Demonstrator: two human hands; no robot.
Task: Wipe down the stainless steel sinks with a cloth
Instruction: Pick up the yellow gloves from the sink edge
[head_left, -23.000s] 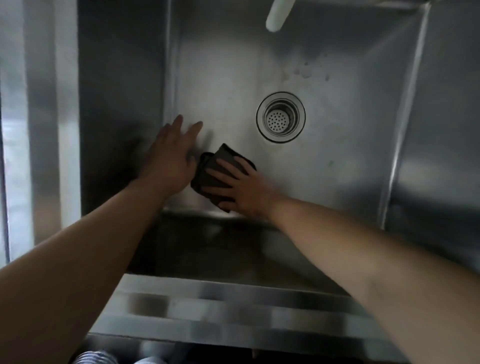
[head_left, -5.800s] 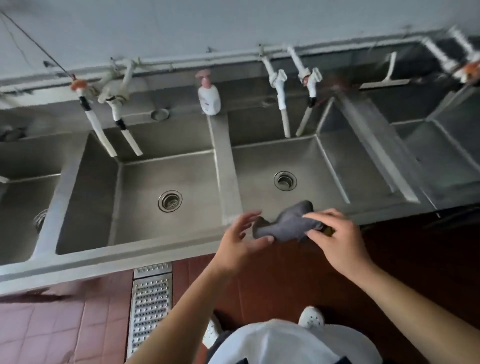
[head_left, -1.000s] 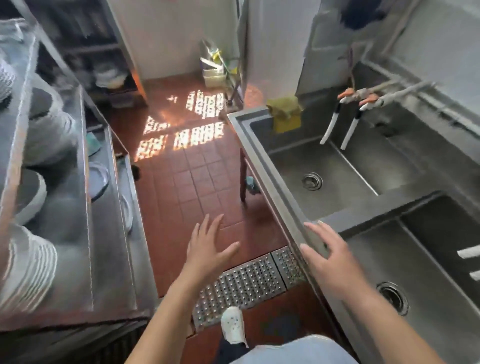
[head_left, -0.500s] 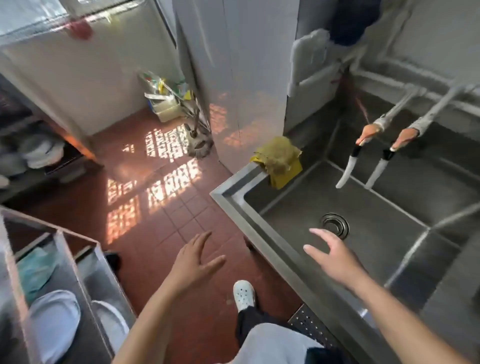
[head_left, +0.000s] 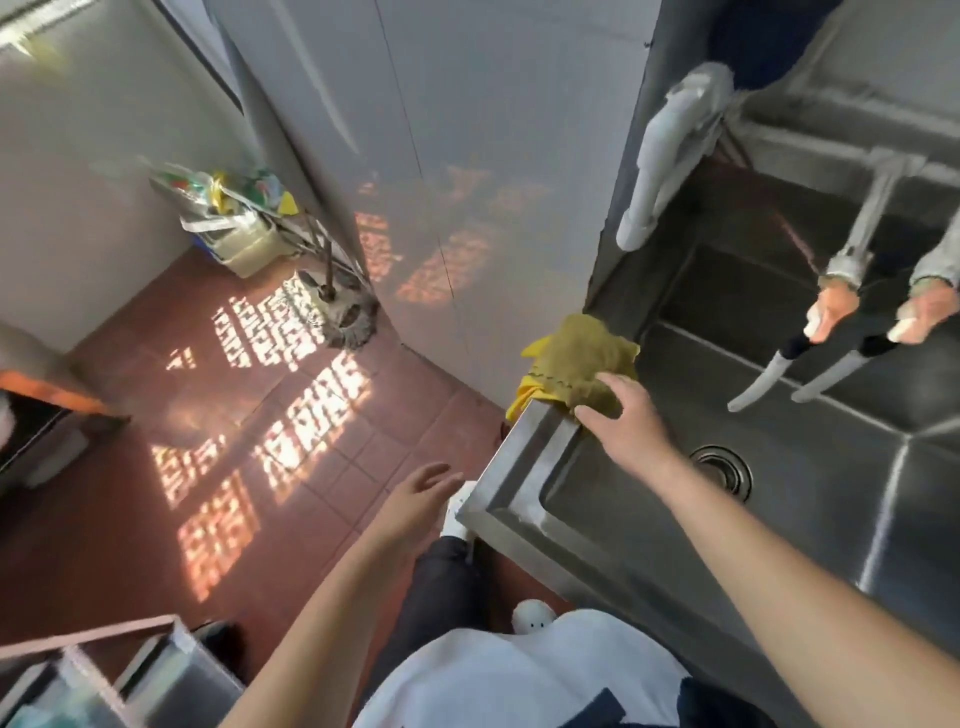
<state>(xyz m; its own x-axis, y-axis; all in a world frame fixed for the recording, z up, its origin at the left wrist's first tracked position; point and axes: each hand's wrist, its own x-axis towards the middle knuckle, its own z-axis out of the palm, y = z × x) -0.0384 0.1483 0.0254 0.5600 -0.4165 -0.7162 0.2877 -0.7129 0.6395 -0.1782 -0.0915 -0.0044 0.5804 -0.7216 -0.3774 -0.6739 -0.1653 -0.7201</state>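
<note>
The right hand (head_left: 626, 423) reaches with straight fingers onto the yellow cloth (head_left: 574, 364) draped over the sink (head_left: 524, 457) rim just beyond it (left hand (head_left: 421, 493) idle, relaxed, low beside the corner), so picking-up looks underway; closing the fingers comes next.

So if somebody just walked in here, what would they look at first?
Probably the yellow cloth draped over the corner of the steel sink, because it is the brightest thing there, and the right hand is reaching out with its fingers on it. Next, the sunlight patches on the red tiled floor to the left. The left hand hangs open above that floor, holding nothing.
</note>
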